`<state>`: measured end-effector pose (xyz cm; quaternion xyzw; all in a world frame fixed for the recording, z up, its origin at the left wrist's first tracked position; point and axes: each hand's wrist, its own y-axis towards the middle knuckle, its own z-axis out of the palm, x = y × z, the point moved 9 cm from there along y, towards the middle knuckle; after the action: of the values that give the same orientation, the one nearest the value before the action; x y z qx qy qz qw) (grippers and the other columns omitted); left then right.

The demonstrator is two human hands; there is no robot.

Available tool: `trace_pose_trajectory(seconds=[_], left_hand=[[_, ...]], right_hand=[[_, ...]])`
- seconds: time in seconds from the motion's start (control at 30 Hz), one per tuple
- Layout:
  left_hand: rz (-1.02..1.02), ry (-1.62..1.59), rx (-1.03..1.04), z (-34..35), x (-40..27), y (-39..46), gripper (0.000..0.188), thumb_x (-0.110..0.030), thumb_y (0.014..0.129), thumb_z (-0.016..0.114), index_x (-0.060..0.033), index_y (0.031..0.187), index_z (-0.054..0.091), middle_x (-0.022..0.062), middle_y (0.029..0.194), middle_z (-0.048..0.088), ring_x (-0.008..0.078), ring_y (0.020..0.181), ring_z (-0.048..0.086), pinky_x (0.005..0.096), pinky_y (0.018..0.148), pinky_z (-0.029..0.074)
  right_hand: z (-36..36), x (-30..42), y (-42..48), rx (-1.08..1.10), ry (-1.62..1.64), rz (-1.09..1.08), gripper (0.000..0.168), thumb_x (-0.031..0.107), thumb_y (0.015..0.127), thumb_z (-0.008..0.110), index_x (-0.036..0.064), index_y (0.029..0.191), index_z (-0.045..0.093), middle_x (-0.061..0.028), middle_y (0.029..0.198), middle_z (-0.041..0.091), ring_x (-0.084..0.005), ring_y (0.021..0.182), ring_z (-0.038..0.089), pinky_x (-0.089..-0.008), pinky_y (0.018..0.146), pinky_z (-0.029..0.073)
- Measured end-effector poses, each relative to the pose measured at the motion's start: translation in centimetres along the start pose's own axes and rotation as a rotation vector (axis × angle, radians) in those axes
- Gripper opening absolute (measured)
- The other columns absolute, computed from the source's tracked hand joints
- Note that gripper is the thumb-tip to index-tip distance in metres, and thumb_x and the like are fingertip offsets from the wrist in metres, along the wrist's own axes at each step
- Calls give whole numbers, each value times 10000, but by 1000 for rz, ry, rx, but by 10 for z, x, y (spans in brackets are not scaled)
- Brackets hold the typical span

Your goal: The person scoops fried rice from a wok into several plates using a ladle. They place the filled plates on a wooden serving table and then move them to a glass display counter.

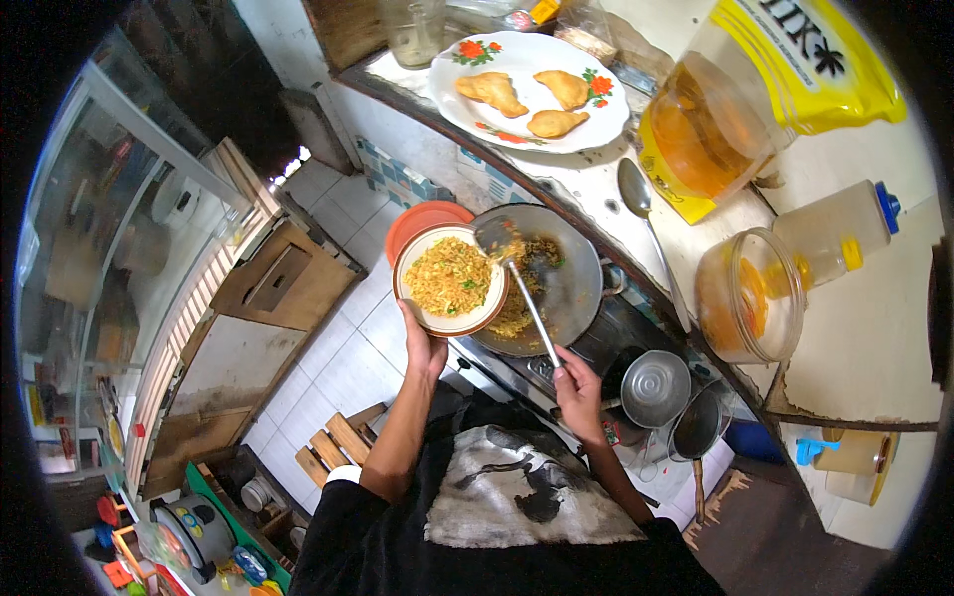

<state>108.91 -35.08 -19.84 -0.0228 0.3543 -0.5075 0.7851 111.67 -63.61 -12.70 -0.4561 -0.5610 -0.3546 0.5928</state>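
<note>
My left hand (425,344) grips the near rim of a white plate with a brown edge (405,277). Fried rice (452,277) with green bits is heaped on it. In my right hand (577,386) is the handle of a metal ladle (534,306), whose head carries some rice above the plate's right edge. Partly behind the plate, a wok (580,298) on the stove holds more fried rice (514,319) along its left side. A round orange-red item (421,220) shows beyond the plate, mostly hidden by it.
On the counter stand a floral plate (533,138) with three fried pastries, a metal spoon (656,227), an oil pouch (708,134) and a clear plastic jar (745,298). Small pans (656,387) sit right of my right hand. A glass-fronted cabinet (171,246) and wooden stool (335,447) are leftward.
</note>
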Motion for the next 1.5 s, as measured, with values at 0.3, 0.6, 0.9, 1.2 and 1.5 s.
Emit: trace_pose_trajectory(seconds=[0.3,0.6,0.9,1.2,1.5], left_hand=[[86,-24,-113,-47,-18,-18,769,-631,983,311,-41,1476,337,98,1478,438,207,1346,429,358,1103,362],[277,-3,-397,-127,-68,-123,729,-579,1011,320,22,1416,395,141,1381,517,198,1249,514,349,1053,412],[395,-83,-626,-213,-18,-252,724,-566,1016,333,53,1371,453,159,1338,554,198,1230,528,345,1058,402],[611,-295,-880,-251,63,-444,676,-555,1010,384,47,1261,564,116,1213,636,152,1107,591,294,973,445],[678,-523,-1086,-314,197,-569,712,-570,1010,333,20,1394,439,146,1361,547,198,1252,526,343,1071,400]], right_hand=[[-72,-125,42,-115,-312,212,309,71,963,523,35,1267,568,22,721,518,-53,538,417,-230,452,325],[-23,-141,95,97,-694,165,260,44,899,587,16,1105,430,-143,830,600,-235,587,614,-355,559,516],[-36,-152,61,199,-655,247,271,88,927,575,101,1069,344,-107,676,532,-197,424,500,-344,343,388],[-5,-48,4,114,-1161,-655,282,271,916,661,30,1003,543,-134,896,591,-297,778,595,-424,680,478],[151,-133,-177,1271,-708,44,320,189,962,586,58,1253,559,-93,1072,652,-119,797,618,-223,655,491]])
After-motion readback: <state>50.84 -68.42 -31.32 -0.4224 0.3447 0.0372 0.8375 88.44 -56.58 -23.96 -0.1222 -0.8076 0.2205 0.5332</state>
